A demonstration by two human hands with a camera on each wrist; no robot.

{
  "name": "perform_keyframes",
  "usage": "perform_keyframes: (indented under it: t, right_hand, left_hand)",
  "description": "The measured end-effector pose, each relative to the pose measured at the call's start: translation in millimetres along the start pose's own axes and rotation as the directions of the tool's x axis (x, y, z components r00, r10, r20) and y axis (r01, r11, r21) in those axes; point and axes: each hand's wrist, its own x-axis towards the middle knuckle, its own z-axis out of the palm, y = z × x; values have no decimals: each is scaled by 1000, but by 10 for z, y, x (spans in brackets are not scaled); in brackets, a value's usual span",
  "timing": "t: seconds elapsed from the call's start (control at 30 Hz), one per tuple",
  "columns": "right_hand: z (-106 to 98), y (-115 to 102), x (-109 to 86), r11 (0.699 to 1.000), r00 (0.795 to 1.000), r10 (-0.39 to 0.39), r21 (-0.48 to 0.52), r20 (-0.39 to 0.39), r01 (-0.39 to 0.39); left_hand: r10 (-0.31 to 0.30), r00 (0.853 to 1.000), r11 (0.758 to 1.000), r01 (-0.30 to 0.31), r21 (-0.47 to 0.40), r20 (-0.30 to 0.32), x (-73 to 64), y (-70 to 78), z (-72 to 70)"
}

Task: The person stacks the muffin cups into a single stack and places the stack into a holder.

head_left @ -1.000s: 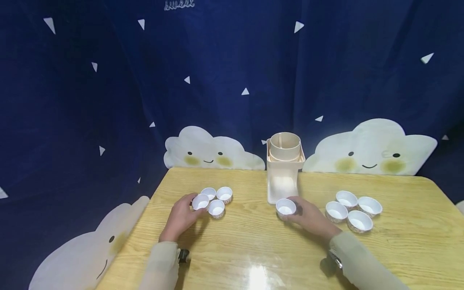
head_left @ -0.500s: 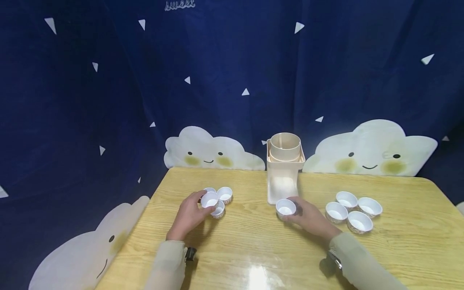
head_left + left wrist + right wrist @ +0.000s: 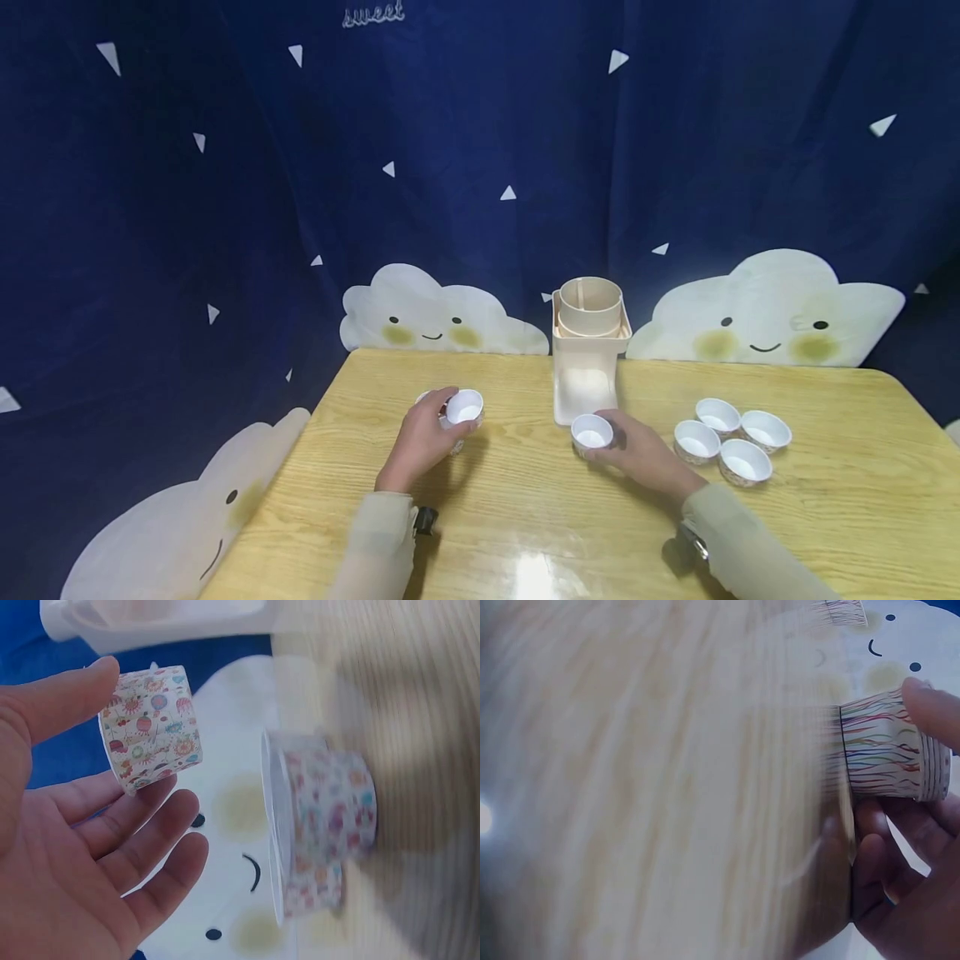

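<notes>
Principally, two bare hands each grasp a paper cup at a wooden table [image 3: 498,517]; the left hand [image 3: 423,437] pinches the left cup [image 3: 154,727] between thumb and fingers, its mouth upward in the head view; the left wrist view shows it raised off the wood, apart from the patterned cups [image 3: 334,802] standing close together there, which the hand largely hides from the head camera. The right hand [image 3: 637,448] grips the right cup [image 3: 592,433], printed with coloured streaks, thumb on one side and fingers on the other; its base lies at the tabletop, though contact is hard to tell.

Just beyond the right cup ends the foot of a beige stand [image 3: 590,357], bearing a round open tube, near the table's rear edge; farther right, four cups [image 3: 738,450] form a tight cluster. Open room: a stretch of wood separates the left cup from the stand; a second gap, partly spanned by the right hand, lies between stand and cluster; broader wood extends between the sleeves [image 3: 378,533] and rightward from the cluster; behind the rear edge hangs a dark blue curtain [image 3: 450,100] with white triangles and smiling clouds.
</notes>
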Motion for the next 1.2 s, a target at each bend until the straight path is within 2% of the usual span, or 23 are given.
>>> perform_keyframes:
  t: [0.27,0.6,0.9,1.1,1.2]
  right_hand:
    - [18,-28,9,1000,1000,5,8,-6,-5]
    - [74,-31,38,1000,1000,-10,0,-11,10]
    - [64,111,34,1000,1000,5,2,-8,-5]
    - [38,108,30,1000,1000,19,-8,0,-19]
    - [35,74,32,1000,1000,14,10,14,-14]
  left_hand:
    - [79,997,997,-79,-2,5,1,97,105]
    - [67,997,998,-67,-12,26,-6,186,136]
    - [104,992,995,-104,-8,67,68,389,285]
    - [106,989,994,-105,-10,108,103,494,414]
    - [120,986,993,-122,9,112,104,532,431]
